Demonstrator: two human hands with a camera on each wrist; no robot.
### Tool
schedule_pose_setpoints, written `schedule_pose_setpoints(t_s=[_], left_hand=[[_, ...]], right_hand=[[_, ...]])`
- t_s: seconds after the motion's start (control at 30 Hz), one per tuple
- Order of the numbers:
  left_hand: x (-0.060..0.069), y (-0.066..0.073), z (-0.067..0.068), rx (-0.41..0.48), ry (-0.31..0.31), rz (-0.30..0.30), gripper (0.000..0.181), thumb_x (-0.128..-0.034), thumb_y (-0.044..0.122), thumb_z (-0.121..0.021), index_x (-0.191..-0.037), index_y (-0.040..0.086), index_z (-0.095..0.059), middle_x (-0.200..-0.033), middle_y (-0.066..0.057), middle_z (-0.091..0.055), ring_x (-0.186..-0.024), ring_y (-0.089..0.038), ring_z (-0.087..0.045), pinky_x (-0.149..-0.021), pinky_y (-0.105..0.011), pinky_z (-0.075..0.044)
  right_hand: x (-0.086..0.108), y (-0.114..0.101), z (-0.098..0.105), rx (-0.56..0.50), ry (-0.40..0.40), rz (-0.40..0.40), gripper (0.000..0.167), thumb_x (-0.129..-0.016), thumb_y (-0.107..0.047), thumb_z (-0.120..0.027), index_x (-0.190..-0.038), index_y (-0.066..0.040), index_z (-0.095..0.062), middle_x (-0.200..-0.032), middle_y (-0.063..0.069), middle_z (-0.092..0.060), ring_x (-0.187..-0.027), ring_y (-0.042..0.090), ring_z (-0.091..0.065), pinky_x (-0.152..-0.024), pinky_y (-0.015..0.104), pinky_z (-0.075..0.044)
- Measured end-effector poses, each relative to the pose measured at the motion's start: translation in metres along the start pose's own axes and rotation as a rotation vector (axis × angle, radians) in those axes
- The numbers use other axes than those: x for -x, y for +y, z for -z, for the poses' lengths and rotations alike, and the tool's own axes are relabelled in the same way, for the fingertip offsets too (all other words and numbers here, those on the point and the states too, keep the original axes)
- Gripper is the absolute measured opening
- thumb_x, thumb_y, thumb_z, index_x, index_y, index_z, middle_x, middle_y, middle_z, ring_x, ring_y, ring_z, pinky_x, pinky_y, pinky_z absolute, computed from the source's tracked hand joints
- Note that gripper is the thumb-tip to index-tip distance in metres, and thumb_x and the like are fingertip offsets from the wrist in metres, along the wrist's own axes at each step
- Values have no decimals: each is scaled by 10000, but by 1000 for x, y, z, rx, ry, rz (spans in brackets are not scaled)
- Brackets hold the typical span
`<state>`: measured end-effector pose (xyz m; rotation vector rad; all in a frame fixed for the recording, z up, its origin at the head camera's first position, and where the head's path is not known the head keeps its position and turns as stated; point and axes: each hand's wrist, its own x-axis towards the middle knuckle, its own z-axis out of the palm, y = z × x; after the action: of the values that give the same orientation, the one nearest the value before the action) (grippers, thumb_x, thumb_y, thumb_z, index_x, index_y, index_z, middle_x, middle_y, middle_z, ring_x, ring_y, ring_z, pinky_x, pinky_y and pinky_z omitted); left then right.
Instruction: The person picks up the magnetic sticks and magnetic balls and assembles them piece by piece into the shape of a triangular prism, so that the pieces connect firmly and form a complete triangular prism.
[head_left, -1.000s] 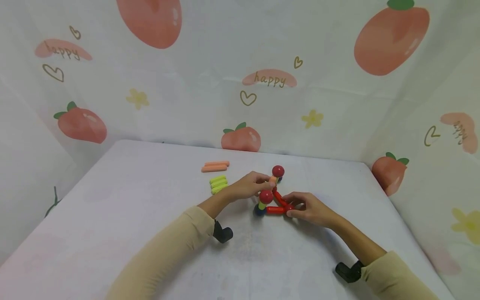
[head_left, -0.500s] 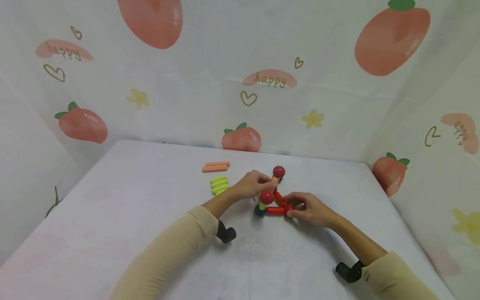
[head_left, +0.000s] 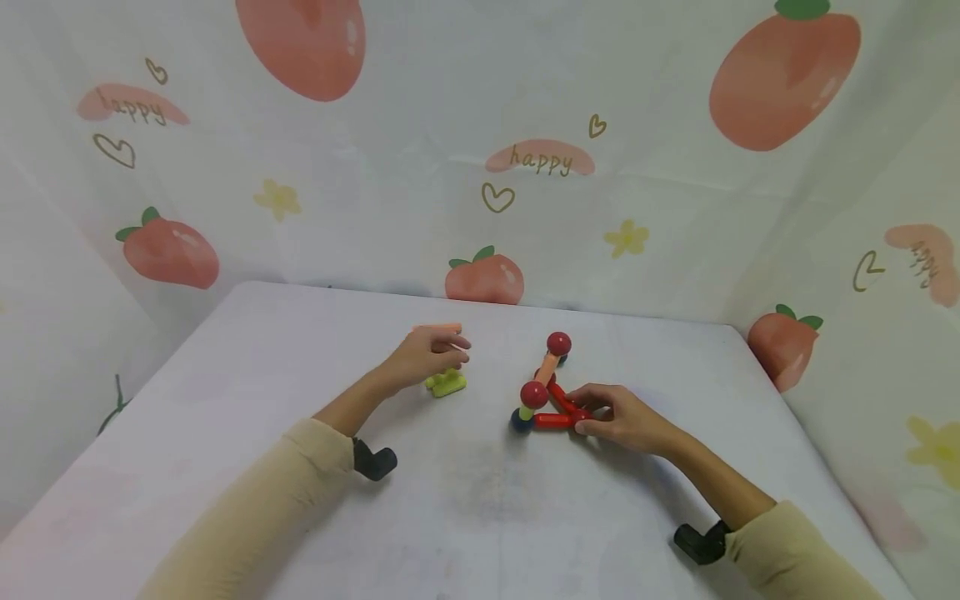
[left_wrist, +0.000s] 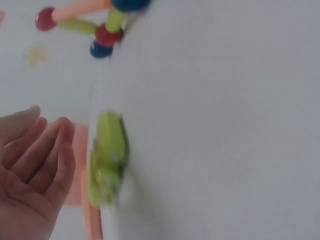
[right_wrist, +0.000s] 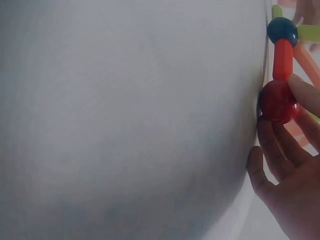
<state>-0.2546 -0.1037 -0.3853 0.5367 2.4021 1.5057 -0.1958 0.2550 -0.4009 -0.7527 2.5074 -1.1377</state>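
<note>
My left hand (head_left: 423, 357) is raised above the green rods (head_left: 448, 383), fingers loosely extended and holding nothing; the left wrist view shows the same hand (left_wrist: 35, 175) beside the green rods (left_wrist: 109, 155). My right hand (head_left: 626, 419) grips a red ball (right_wrist: 279, 102) at the right corner of a ball-and-rod frame, thumb and fingers round it. Two red rods (head_left: 552, 421) run from that ball. A dark blue ball (head_left: 522, 420) is at the frame's left corner. Above it an orange rod (head_left: 548, 368) joins a near red ball (head_left: 534, 394) to a far red ball (head_left: 558, 343).
Behind my left hand lies an orange rod (head_left: 442, 327), partly hidden by the hand. A white cloth covers the table (head_left: 480, 517), and a patterned cloth (head_left: 405, 167) hangs behind its far edge.
My left hand has let go of the orange rod on the frame and moved left to above the green rods. The right hand has stayed on the red ball.
</note>
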Motion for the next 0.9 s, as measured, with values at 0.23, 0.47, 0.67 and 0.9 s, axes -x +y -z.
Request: schedule_pose_setpoints(t_s=[0.23, 0.47, 0.67, 0.9], left_hand=[[23, -9, 14, -110, -44, 28, 368, -927, 196, -693, -1254, 28, -671, -1133, -79, -727, -1073, -197, -678, -889, -361, -527], [19, -9, 2, -233, -50, -42, 346, -821, 64, -771, -1143, -39, -699, -994, -98, -750, -921, -184, -727, -774, -311, -580], [13, -5, -14, -384, -16, -58, 328, -769, 23, -787, -1084, -27, -711, -824, -36, -716, -738, -120, -651, -652, -256, -537], [2, 17, -28, 68, -27, 25, 464, -884, 85, -718, -1323, 29, -579, -985, -101, -728, -865, -244, -714, -783, -354, -585]], right_hand=[[0, 0, 1, -22, 1, 6, 429, -911, -165, -726, -1294, -12, -607, -1199, 131, -649, -1043, 266, -621, -862, 246, -532], [1, 0, 0, -9, 11, 26, 436, -913, -172, -723, -1296, 0, -603, -1199, 142, -652, -1036, 266, -626, -855, 253, -537], [0, 0, -1, -9, 15, 15, 439, -906, -183, -730, -1299, -32, -609, -1200, 106, -655, -1038, 246, -623, -853, 247, -536], [-1, 0, -2, -11, 10, 6, 442, -904, -176, -732, -1303, -33, -606, -1207, 110, -652, -1043, 254, -624, -850, 238, -536]])
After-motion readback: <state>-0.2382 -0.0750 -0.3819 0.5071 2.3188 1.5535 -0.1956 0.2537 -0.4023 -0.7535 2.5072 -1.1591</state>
